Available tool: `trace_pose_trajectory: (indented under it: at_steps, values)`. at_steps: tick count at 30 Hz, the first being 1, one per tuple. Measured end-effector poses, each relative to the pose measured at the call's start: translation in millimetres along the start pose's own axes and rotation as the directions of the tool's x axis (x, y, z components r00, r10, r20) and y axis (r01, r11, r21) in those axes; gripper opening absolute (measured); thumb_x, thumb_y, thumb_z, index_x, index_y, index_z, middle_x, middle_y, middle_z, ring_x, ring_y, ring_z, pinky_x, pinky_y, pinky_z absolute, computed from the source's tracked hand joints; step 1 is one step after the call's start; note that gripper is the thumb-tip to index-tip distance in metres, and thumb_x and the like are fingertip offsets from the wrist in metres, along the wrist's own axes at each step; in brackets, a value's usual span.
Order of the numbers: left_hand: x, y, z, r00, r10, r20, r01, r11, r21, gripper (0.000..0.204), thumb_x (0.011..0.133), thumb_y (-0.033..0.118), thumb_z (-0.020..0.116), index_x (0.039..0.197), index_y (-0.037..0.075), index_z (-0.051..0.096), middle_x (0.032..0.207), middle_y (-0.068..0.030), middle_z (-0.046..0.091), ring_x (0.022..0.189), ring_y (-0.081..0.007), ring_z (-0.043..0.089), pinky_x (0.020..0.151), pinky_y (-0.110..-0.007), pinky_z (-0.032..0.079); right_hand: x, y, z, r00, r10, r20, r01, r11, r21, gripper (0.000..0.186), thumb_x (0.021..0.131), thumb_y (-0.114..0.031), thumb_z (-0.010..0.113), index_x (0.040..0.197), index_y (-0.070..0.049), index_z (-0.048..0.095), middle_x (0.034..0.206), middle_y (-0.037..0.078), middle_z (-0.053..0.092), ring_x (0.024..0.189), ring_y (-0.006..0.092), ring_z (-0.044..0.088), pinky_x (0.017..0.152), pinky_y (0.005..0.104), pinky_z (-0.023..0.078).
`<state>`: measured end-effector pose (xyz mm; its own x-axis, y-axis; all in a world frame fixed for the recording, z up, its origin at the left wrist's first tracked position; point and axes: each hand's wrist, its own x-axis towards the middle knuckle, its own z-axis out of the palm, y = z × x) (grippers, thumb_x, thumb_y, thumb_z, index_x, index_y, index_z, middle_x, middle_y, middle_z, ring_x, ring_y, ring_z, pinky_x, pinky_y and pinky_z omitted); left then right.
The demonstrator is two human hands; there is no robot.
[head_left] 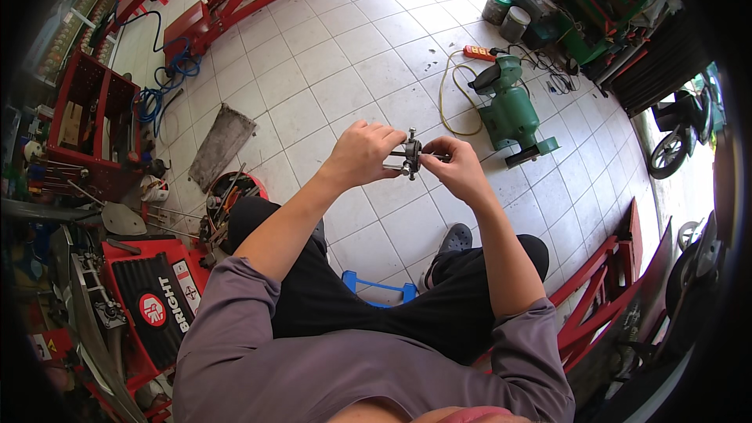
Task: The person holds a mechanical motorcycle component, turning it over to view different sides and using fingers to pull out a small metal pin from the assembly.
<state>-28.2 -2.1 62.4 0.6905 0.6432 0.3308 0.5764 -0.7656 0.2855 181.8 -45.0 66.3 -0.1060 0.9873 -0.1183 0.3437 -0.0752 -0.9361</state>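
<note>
A small metal part (pixel 412 155), dark in the middle with silver posts or bolts sticking out, is held over the tiled floor in front of my body. My left hand (pixel 363 153) has its fingers wrapped round the left side of this part. My right hand (pixel 457 166) is closed at its right side, thumb and index finger pinched on the part or on a thin piece at its centre; which one is hard to make out. Below are my knees and a low blue stool (pixel 376 290).
A green grinder-like machine (pixel 513 113) and power strip (pixel 478 52) lie beyond my right hand. A red toolbox (pixel 141 305), tool bucket (pixel 231 192), red cart (pixel 94 121) and grey plate (pixel 221 141) are leftward. Red steel frames (pixel 595 274) stand right, another (pixel 188 39) at the back.
</note>
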Motion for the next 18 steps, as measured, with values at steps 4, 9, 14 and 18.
trace_pose_trajectory:
  at_steps: [4, 9, 14, 18]
  values:
    - [-1, -1, 0, 1.000, -0.004, 0.001, 0.004, 1.000, 0.005, 0.059, 0.052, 0.024, 0.086, 0.103, 0.013, 0.059, 0.093, -0.0005, 0.065, 0.087, -0.0198, 0.063, 0.074, -0.034, 0.045, 0, -9, -4, 0.997, 0.067, 0.023, -0.064, 0.991, -0.116, 0.030, 0.080, -0.020, 0.067, 0.091, 0.008, 0.066, 0.075, 0.012, 0.067, 0.065, 0.0129, 0.058, 0.060, 0.0291, 0.047]
    - [0, 0, 0, 1.000, -0.002, 0.017, 0.002, 1.000, 0.005, 0.060, 0.052, 0.024, 0.087, 0.104, 0.013, 0.059, 0.094, -0.0007, 0.065, 0.088, -0.0197, 0.063, 0.074, -0.034, 0.045, -1, 0, -1, 1.000, -0.023, 0.003, 0.023, 0.999, 0.037, 0.031, 0.081, -0.022, 0.067, 0.088, 0.008, 0.066, 0.074, 0.013, 0.066, 0.064, 0.0137, 0.057, 0.060, 0.0299, 0.047]
    - [-1, -2, 1, 1.000, 0.003, 0.001, -0.003, 1.000, 0.000, 0.061, 0.052, 0.024, 0.087, 0.105, 0.013, 0.058, 0.094, -0.0008, 0.065, 0.088, -0.0196, 0.063, 0.074, -0.034, 0.045, 0, -9, -6, 0.993, 0.116, 0.029, -0.111, 0.985, -0.135, 0.027, 0.080, -0.018, 0.068, 0.091, 0.006, 0.065, 0.078, 0.012, 0.067, 0.067, 0.0137, 0.058, 0.061, 0.0299, 0.048]
    - [-1, -1, 0, 1.000, 0.002, 0.012, -0.003, 1.000, 0.009, 0.061, 0.052, 0.024, 0.087, 0.104, 0.013, 0.058, 0.094, -0.0006, 0.064, 0.087, -0.0196, 0.063, 0.074, -0.034, 0.045, -1, -1, -2, 0.999, -0.035, 0.026, 0.035, 0.999, -0.012, 0.028, 0.081, -0.020, 0.067, 0.089, 0.007, 0.066, 0.076, 0.013, 0.067, 0.066, 0.0142, 0.058, 0.062, 0.0302, 0.048]
